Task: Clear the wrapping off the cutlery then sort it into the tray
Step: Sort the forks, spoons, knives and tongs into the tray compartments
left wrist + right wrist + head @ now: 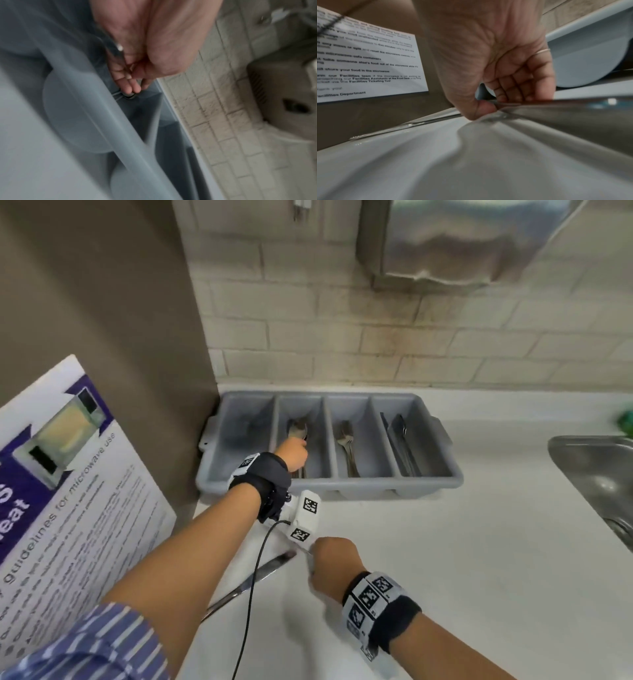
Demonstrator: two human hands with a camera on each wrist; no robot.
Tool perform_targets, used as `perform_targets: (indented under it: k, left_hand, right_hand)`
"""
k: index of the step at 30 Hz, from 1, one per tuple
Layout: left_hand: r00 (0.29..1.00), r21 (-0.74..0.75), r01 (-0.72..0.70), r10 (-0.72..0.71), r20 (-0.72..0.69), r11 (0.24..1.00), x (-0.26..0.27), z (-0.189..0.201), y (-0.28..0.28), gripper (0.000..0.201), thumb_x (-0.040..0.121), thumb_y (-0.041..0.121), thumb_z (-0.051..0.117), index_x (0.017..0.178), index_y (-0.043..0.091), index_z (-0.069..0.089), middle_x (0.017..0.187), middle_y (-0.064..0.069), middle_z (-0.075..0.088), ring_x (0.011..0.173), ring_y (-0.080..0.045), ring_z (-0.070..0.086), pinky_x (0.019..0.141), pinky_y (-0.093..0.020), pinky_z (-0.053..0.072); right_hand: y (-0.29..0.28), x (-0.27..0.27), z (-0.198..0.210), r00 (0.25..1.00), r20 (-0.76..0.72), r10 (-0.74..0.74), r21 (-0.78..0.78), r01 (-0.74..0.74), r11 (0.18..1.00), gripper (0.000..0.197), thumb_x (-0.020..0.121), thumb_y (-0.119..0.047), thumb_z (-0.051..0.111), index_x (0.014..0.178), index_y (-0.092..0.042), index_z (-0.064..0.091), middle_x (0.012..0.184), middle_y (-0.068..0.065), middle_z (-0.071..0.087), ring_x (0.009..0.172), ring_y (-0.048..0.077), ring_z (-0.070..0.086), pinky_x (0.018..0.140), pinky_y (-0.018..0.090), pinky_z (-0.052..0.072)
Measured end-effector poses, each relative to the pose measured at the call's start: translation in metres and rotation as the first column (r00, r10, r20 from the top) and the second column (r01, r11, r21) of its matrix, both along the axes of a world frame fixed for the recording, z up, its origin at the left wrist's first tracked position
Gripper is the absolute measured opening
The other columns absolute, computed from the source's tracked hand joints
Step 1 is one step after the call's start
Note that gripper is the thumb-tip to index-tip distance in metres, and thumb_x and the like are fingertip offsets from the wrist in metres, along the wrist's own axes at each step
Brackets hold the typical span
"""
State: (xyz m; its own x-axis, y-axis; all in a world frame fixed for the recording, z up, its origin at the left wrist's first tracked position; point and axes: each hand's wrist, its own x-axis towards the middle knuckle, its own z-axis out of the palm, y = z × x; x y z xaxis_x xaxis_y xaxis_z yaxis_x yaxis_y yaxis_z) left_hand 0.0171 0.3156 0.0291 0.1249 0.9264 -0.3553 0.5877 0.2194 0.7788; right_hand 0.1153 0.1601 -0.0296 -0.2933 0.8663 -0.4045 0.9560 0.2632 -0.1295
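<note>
A grey four-compartment cutlery tray (342,488) stands against the tiled wall. My left hand (293,454) reaches into its second compartment from the left and pinches the handle of a spoon (297,429), whose bowl points toward the wall. In the left wrist view the fingertips (132,88) close on the metal handle (118,48). My right hand (334,563) is low over the counter in front of the tray, pinching a metal piece of cutlery (573,106); its kind is hidden. A knife (253,578) lies on the counter beside it. No wrapping is in view.
Forks (346,440) fill the third compartment and knives (399,440) the fourth; the leftmost holds nothing. A printed microwave notice (68,508) leans at the left. A steel sink (596,474) lies at the right, a towel dispenser (462,241) hangs on the wall above.
</note>
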Motion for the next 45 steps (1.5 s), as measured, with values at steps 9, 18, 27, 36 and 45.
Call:
perform_targets:
  k: [9, 18, 27, 36, 45]
  left_hand:
    - [0.947, 0.043, 0.167, -0.148, -0.285, 0.985, 0.007, -0.009, 0.01, 0.047, 0.091, -0.007, 0.033, 0.135, 0.007, 0.042, 0.143, -0.017, 0.044, 0.129, -0.034, 0.043, 0.105, -0.03, 0.035]
    - [0.987, 0.374, -0.123, 0.152, -0.05, 0.919, -0.06, 0.001, -0.133, 0.017, 0.086, 0.01, 0.055, 0.088, 0.024, 0.064, 0.087, 0.005, 0.065, 0.077, -0.017, 0.06, 0.071, -0.022, 0.045]
    - [0.853, 0.147, -0.084, 0.147, -0.501, 0.986, -0.125, -0.09, -0.236, 0.018, 0.074, 0.023, 0.073, 0.089, 0.016, 0.064, 0.096, -0.004, 0.059, 0.089, -0.025, 0.056, 0.078, -0.031, 0.044]
    - [0.817, 0.234, -0.116, 0.226, -0.53, 0.965, -0.125, -0.095, -0.246, 0.023, 0.086, 0.018, 0.058, 0.076, 0.032, 0.042, 0.059, 0.013, 0.042, 0.066, -0.014, 0.054, 0.066, -0.025, 0.047]
    - [0.885, 0.288, -0.442, 0.466, -0.017, 0.849, -0.131, -0.059, -0.285, 0.044, 0.089, 0.013, 0.053, 0.088, 0.057, 0.046, 0.076, -0.016, 0.066, 0.069, -0.028, 0.063, 0.062, -0.024, 0.046]
  right_hand:
    - [-0.012, 0.061, 0.001, 0.964, -0.184, -0.193, -0.018, 0.193, 0.981, 0.01, 0.072, -0.018, 0.054, 0.069, -0.016, 0.045, 0.057, -0.007, 0.037, 0.062, 0.022, 0.045, 0.043, 0.02, 0.023]
    - [-0.012, 0.073, 0.021, 0.893, -0.44, -0.098, -0.044, 0.087, 0.995, 0.005, 0.087, -0.018, 0.048, 0.09, -0.016, 0.045, 0.075, 0.003, 0.054, 0.066, 0.022, 0.048, 0.051, 0.028, 0.032]
    - [0.082, -0.013, 0.066, 0.472, -0.83, -0.297, -0.164, 0.303, 0.939, 0.025, 0.09, 0.001, 0.042, 0.1, -0.021, 0.046, 0.077, 0.004, 0.052, 0.048, 0.015, 0.047, 0.041, 0.021, 0.039]
    - [0.17, -0.109, 0.081, 0.918, -0.337, -0.211, -0.199, 0.149, 0.969, 0.03, 0.094, -0.014, 0.045, 0.114, 0.003, 0.061, 0.121, 0.019, 0.063, 0.113, 0.03, 0.058, 0.081, 0.027, 0.045]
    - [0.178, -0.126, 0.04, 0.983, -0.168, 0.077, -0.1, -0.095, 0.99, 0.034, 0.085, -0.015, 0.05, 0.114, -0.003, 0.061, 0.126, 0.016, 0.06, 0.115, 0.032, 0.056, 0.097, 0.037, 0.044]
